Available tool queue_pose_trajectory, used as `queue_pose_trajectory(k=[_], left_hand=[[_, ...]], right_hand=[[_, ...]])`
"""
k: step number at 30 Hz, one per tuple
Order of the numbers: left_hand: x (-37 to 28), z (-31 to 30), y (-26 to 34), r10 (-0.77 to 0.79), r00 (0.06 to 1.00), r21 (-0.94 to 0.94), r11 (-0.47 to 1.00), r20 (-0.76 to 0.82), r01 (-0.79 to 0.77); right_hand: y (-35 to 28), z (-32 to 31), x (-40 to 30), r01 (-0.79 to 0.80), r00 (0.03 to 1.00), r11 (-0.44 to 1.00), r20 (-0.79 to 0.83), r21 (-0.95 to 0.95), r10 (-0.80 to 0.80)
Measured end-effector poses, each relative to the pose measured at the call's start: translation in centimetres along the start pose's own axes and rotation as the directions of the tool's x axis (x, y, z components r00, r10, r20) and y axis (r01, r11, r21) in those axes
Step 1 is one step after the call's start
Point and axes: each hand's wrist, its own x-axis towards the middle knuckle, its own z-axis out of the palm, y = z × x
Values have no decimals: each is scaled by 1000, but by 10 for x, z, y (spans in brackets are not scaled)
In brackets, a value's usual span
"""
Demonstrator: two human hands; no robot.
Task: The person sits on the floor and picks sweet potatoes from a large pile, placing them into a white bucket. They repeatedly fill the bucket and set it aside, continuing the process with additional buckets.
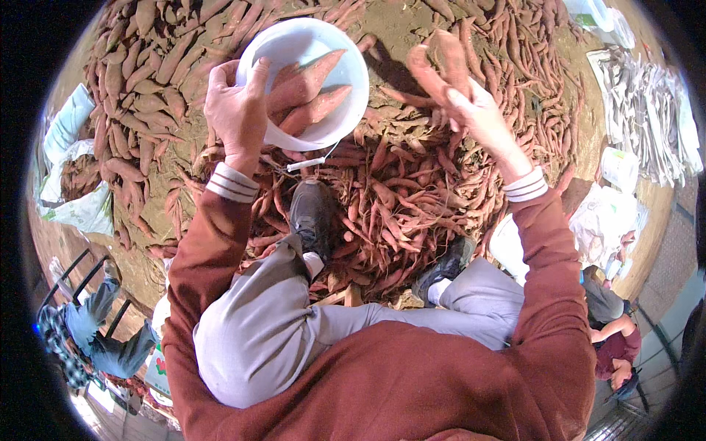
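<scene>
My left hand (238, 113) grips the rim of a white plastic bucket (356, 91), which is tilted so its inside faces me. A few reddish sweet potatoes (306, 82) lie inside it, and its wire handle with a white grip (306, 164) hangs down at the front. On the right, my right hand (469, 107) is closed around sweet potatoes (441, 60), at least two by their shapes, held above the ground. Below both hands a dense heap of thin sweet potatoes (397, 204) spreads around my shoes.
Larger sweet potatoes (146, 105) cover the ground at left; slim ones (513, 49) lie at right. An open sack (83, 204) is at far left. A white bucket (507, 245) stands by my right knee. Stacked sacks (642, 116) lie at right. People sit at lower left (94, 325) and right (615, 342).
</scene>
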Motion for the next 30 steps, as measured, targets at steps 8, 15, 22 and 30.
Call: queue_pose_trajectory(k=[8, 15, 22, 30], left_hand=[[-8, 5, 5, -19, 999, -50, 999, 39, 21], [-2, -6, -3, -48, 999, -85, 995, 6, 48], [-2, -8, -3, -43, 998, -108, 993, 49, 48], [-3, -2, 8, -27, 999, -115, 993, 43, 32]], right_hand=[[-72, 119, 43, 664, 679, 496, 175, -559, -713], [-22, 45, 98, 203, 834, 656, -223, -727, -505], [83, -91, 162, -386, 867, 666, -497, -638, 26], [132, -82, 126, -59, 946, 830, -296, -555, -131]])
